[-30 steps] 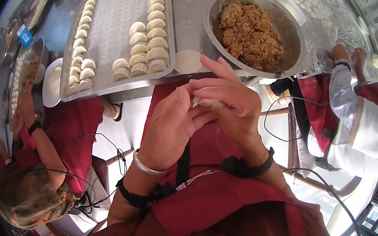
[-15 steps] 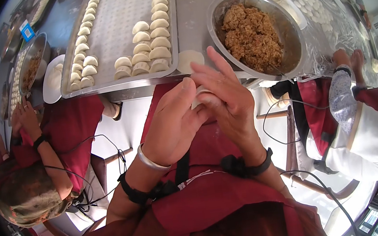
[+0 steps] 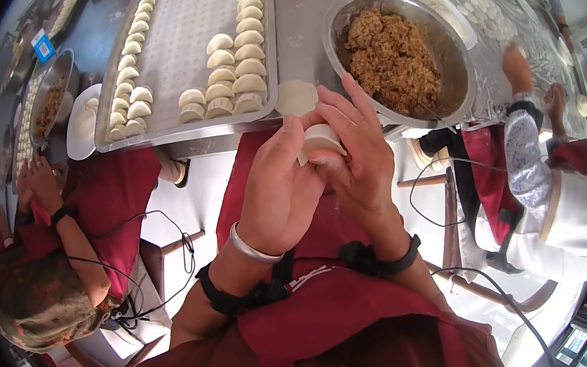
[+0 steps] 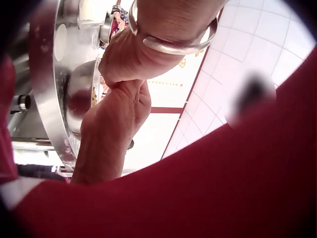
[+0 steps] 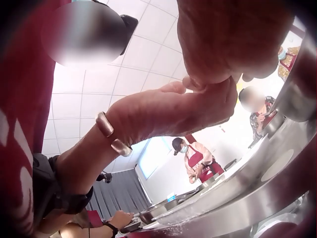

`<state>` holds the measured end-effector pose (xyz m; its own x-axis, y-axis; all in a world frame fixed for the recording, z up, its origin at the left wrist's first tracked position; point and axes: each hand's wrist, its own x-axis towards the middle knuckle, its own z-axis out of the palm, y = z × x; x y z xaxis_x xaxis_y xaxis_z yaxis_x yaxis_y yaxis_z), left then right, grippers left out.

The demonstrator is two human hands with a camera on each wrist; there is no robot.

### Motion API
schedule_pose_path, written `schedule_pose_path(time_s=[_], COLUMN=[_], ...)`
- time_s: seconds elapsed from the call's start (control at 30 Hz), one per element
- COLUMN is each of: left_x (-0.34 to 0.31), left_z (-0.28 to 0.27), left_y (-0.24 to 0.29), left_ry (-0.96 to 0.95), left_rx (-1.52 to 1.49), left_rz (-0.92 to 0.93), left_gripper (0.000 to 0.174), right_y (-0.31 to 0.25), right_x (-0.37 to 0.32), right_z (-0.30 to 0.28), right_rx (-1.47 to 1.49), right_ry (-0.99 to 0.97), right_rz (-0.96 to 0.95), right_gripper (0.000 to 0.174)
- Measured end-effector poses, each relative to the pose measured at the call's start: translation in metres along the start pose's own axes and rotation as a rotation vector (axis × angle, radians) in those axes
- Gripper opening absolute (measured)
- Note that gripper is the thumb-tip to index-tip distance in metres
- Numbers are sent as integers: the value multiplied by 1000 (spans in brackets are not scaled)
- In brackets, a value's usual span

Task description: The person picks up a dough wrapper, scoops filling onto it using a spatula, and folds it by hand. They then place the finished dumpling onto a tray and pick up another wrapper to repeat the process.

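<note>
I find both hands brought together at the centre of the head view; the left hand (image 3: 274,205) and the right hand (image 3: 363,173) grasp one white dough piece (image 3: 322,136) between them; the right thumb lies across its near edge with fingers behind, while the left thumb bears on its left side; the left fingertips are largely hidden from me, and neither wrist view shows me the dough itself; I judge the two-sided grasp is meant to support soft dough evenly while its edge is pressed.

Just above the hands, a flat dough round (image 3: 296,97) lies on the metal table (image 3: 301,25), between tray and bowl; I judge it is kept there for an easy reach; at upper right of centre stands the steel bowl (image 3: 465,77) of brown filling (image 3: 390,57), on the right hand's side, probably for convenient scooping.

At upper left of centre, the metal tray (image 3: 189,55) bears folded dumplings (image 3: 248,84) in rows along its left and right sides; the pleats or curved edges face alike, which I take as saving space; the tray's near rim sits by the table edge, presumably to shorten each placement.
</note>
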<state>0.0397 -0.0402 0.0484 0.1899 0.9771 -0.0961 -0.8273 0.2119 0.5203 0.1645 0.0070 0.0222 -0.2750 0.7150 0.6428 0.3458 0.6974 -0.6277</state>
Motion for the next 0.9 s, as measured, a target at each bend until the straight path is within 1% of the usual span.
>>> schedule_pose_path(time_s=[0.1,0.17,0.2,0.27,0.3,0.4,0.5,0.6,0.67,0.7,0.73,0.8,0.9], left_x=[1,2,4,0,-2,-3,-3,-2,0,3,4,1,1], left_z=[-21,-26,-23,-5,2,-2,4,-5,-12,-18,-23,-24,-41], left_y=[-9,-12,-11,-8,-6,-8,-9,-15,-22,-24,-24,-12,14], left_ry=[-123,-163,-184,-44,27,-77,21,-11,33,10,-4,32,94], left_rx=[-96,-129,-145,-85,-55,-132,-148,-247,-245,-278,-272,-116,124], left_rz=[21,29,32,38,40,47,38,51,86,80,69,32,42], left_gripper=[54,55,56,58,59,61,61,56,51,47,46,43,38], right_y=[7,11,9,3,2,2,3,4,7,11,13,3,0], right_x=[-4,-6,-6,-6,-5,-4,-2,-3,-5,-6,-6,-4,-1], right_z=[6,9,8,4,3,3,2,1,3,4,5,2,-12], right_rx=[-66,-101,-53,41,31,-12,-63,-114,-151,-132,-116,27,33], right_ry=[7,10,9,5,29,82,71,18,-18,-42,-54,-43,-17], right_rz=[-51,-81,-42,40,27,-7,-26,-29,-34,-35,-19,119,118], right_gripper=[47,52,52,52,51,49,45,38,34,33,38,42,39])
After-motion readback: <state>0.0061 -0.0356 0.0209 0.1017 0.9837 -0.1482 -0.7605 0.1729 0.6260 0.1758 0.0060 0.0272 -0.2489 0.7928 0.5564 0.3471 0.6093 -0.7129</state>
